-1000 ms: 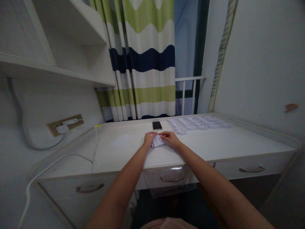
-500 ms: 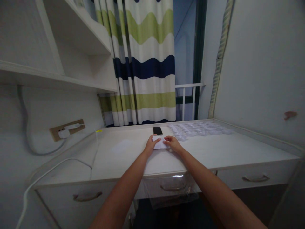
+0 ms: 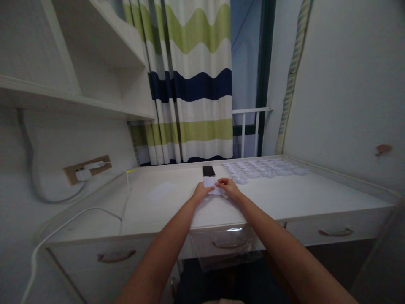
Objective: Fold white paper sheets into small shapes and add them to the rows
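Between my hands, just above the white desk (image 3: 177, 211), is a small piece of white paper (image 3: 209, 182). My left hand (image 3: 201, 191) grips its left side, with the thumb lying across the lower part. On the right side, my right hand (image 3: 228, 187) pinches the paper between thumb and fingertips. A dark phone (image 3: 208, 171) lies directly behind the paper. Several small folded white paper pieces (image 3: 262, 168) are set out in rows at the back right of the desk. Flat on the desk to the left is a pale white sheet (image 3: 162, 190), hard to make out.
A clear plastic bag (image 3: 221, 249) hangs from the desk's front edge over a drawer handle. At the left, a white cable (image 3: 76, 218) crosses the desk, and a wall socket (image 3: 88, 169) holds plugs. Shelves (image 3: 104, 76) overhang the left side. A striped curtain (image 3: 202, 88) hangs behind.
The left thumb has slid lower on the paper, and the paper's outline between the hands looks different. Both hands still hold it. The whole view has shifted slightly.
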Tool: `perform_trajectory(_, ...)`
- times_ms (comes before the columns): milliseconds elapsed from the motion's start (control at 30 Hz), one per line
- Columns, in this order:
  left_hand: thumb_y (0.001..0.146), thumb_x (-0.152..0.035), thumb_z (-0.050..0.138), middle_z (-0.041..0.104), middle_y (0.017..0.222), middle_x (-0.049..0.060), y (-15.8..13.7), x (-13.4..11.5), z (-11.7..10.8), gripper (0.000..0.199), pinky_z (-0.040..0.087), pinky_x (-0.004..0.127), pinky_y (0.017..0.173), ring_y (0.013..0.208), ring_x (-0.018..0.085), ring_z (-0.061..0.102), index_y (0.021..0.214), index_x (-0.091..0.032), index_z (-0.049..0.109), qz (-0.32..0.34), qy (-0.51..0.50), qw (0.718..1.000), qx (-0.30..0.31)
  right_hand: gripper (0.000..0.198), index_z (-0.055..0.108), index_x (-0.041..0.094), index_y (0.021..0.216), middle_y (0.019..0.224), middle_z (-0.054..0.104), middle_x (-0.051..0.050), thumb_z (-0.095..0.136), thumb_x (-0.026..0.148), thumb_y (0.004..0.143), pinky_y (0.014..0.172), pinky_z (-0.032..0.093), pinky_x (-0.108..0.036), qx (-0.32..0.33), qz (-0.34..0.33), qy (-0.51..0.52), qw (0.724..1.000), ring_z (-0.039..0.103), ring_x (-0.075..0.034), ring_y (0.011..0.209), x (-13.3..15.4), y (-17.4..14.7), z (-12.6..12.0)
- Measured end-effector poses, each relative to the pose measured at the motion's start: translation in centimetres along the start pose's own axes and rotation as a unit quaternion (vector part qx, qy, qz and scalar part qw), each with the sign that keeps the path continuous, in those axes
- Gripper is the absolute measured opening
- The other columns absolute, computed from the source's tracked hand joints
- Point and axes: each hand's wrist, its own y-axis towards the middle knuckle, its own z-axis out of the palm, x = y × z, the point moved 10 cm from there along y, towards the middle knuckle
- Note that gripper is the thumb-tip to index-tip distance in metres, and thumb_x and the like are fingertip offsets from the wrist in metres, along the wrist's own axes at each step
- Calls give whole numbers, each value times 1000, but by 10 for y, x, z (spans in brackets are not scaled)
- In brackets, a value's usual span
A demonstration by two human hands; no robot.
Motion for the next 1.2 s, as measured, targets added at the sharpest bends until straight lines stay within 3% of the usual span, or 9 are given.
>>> perform_trajectory(300,53,-14,70,69,86,9,0,-5,8,35,46,31,77,80,21,63,87,-8,66,37,27,998,51,30,54,15,55,53,50,2,72,39,47,48,35,-23,-5,8,26,1000,44,-9,50,-3,0,-1)
perform_trajectory(533,53,-12,70,69,87,9,1,-4,8,33,46,33,79,83,22,63,86,-9,67,37,45,997,51,32,51,16,51,49,47,3,74,38,44,45,31,-23,5,22,37,999,40,-7,46,0,-2,2)
perform_trajectory(633,54,-13,69,68,90,10,-1,-6,9,34,46,33,80,83,22,62,88,-8,66,47,35,997,59,30,58,15,56,49,48,3,70,42,50,44,29,-22,4,22,27,999,38,-7,45,2,-4,1)
perform_trajectory(833,52,-12,70,68,92,10,-3,-5,13,36,45,33,80,85,21,61,88,-9,66,44,32,996,74,30,66,15,62,56,57,-1,69,42,52,50,35,-24,-33,45,28,998,45,-10,52,-2,-5,-7)
perform_trajectory(1200,52,-12,70,68,91,9,-3,-4,19,36,45,33,80,83,20,61,88,-9,65,45,21,994,100,23,64,15,59,57,57,0,71,34,48,56,36,-25,-26,85,80,993,47,-10,56,-6,-8,-4)
